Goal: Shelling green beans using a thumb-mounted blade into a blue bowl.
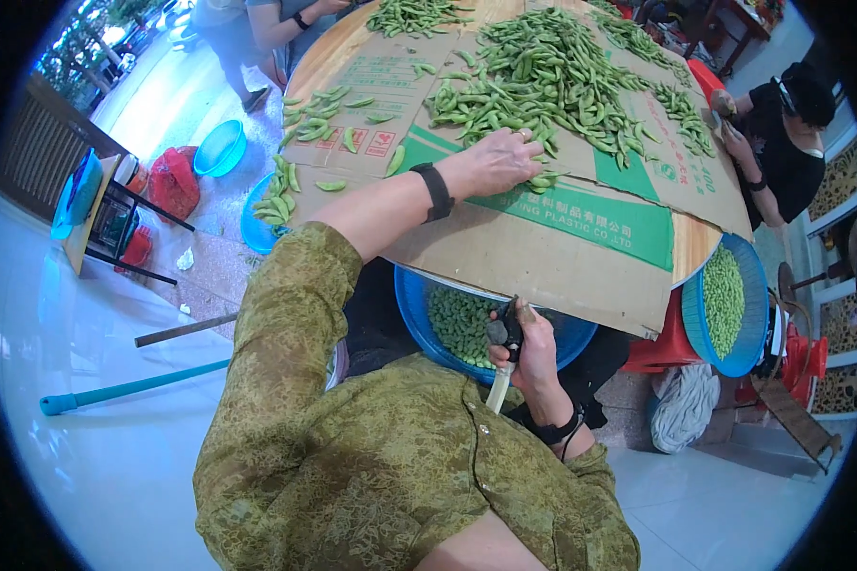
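Observation:
A large heap of green edamame pods [562, 76] lies on flattened cardboard [505, 243] covering a round wooden table. My left hand [497, 164] reaches over the near side of the heap, its fingers curled down around a few pods [543, 181]; the fingertips are partly hidden. My right hand [535, 350] is closed around a hand tool [510, 341] with a black upper part and a pale lower part, just below the table edge. Beneath it, in my lap, a blue basin [413, 314] holds shelled green beans [462, 324].
At right, a co-worker [781, 143] in black sits with hands at the table. A blue basket [760, 314] of shelled beans stands on a red stool [659, 333]. Another person [276, 29] is at upper left. Blue basins [221, 148] and a red bag [173, 183] sit on the floor.

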Tool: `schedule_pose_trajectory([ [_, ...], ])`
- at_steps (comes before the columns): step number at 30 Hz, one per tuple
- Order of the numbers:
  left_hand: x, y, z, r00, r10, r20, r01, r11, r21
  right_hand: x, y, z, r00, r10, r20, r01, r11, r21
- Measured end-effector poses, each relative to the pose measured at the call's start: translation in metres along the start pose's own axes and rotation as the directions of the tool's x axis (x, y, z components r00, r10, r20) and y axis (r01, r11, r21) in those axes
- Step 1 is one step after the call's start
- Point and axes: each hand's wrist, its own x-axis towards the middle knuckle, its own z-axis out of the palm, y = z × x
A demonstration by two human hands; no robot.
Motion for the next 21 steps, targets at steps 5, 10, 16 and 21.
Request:
schedule_pose_trajectory([
  [5, 0.006, 0.001, -0.001, 0.998, 0.03, 0.05, -0.032, 0.999, 0.032, 0.0, 0.0, 0.002, 1.0, 0.017, -0.001, -0.017, 1.0, 0.007],
  [10, -0.007, 0.03, -0.012, 0.978, -0.164, -0.129, 0.126, 0.956, -0.265, -0.006, 0.011, 0.001, 0.996, -0.006, 0.091, 0.015, 0.995, -0.094],
  [16, -0.027, 0.061, -0.028, 0.898, -0.44, -0.021, 0.314, 0.672, -0.67, 0.0, -0.003, -0.005, 0.993, -0.12, -0.003, 0.12, 0.992, 0.047],
  [21, -0.045, 0.081, -0.05, 0.753, -0.575, 0.319, 0.498, 0.181, -0.848, 0.006, -0.028, 0.0, 0.925, -0.379, -0.02, 0.377, 0.923, -0.08],
])
